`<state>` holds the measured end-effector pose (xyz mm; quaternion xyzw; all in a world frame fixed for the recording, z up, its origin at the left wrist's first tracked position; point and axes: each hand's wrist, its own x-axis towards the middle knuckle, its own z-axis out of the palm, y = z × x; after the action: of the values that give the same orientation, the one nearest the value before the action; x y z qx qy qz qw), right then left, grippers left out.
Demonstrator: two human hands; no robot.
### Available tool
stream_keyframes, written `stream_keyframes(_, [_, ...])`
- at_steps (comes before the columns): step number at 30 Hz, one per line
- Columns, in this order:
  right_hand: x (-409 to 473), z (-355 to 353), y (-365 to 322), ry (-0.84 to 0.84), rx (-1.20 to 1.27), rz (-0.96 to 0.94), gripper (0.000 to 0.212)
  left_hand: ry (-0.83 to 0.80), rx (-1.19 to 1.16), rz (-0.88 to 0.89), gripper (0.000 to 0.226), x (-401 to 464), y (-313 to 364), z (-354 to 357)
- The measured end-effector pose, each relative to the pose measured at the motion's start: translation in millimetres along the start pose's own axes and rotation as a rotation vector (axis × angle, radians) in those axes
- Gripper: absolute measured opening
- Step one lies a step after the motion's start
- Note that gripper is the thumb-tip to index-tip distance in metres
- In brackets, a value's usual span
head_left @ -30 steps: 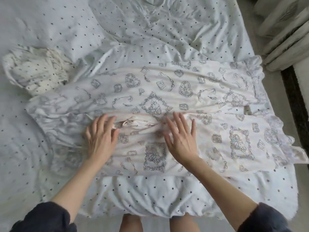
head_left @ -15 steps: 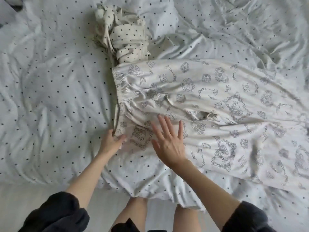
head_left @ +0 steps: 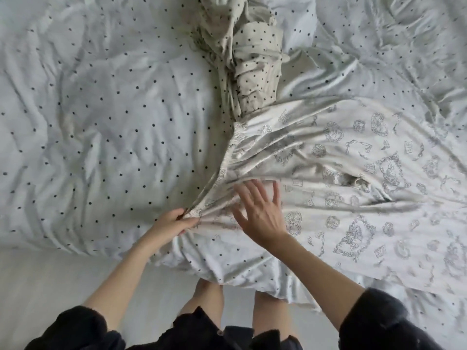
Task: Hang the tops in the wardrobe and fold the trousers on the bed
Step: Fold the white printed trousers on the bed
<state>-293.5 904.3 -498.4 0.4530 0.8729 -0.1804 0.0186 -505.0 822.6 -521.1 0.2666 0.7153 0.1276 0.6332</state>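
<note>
The printed trousers (head_left: 353,178) lay spread flat on the bed (head_left: 101,122), close to its near edge, with the legs running off toward the right side. The left hand (head_left: 174,222) pinched the near corner of the gathered waistband (head_left: 222,170) between thumb and curled fingers, so that the fabric made tight folds there. The right hand (head_left: 260,210) was just beside it over the cloth with its fingers spread; I could not tell whether it pressed down. A crumpled dotted garment (head_left: 250,59) lay beyond the waistband, touching its far end. To the left of the trousers the dotted cover was free up to the near edge.
</note>
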Motion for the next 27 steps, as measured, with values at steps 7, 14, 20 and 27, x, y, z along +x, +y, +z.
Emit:
stream_keyframes(7, [105.6,-34.4,5.2,0.235,-0.081,0.051,0.036,-0.001,0.146,0.094,0.013,11.8,12.8,-6.9])
stream_keyframes(14, [149.4,-49.5,14.7,0.167,-0.133,0.133,0.045,-0.042,0.053,0.019,0.01,13.8,7.2,-3.6])
stream_keyframes(20, [99.4,-44.6,-1.7,0.183,0.244,0.044,0.04,-0.22,-0.36,-0.151,0.014,4.2,31.5,-16.4])
stream_keyframes(27, [-24.7,-32.4,-6.0,0.158,0.136,-0.021,0.056,-0.281,-0.625,-0.154,0.025,-11.7,90.9,-24.1])
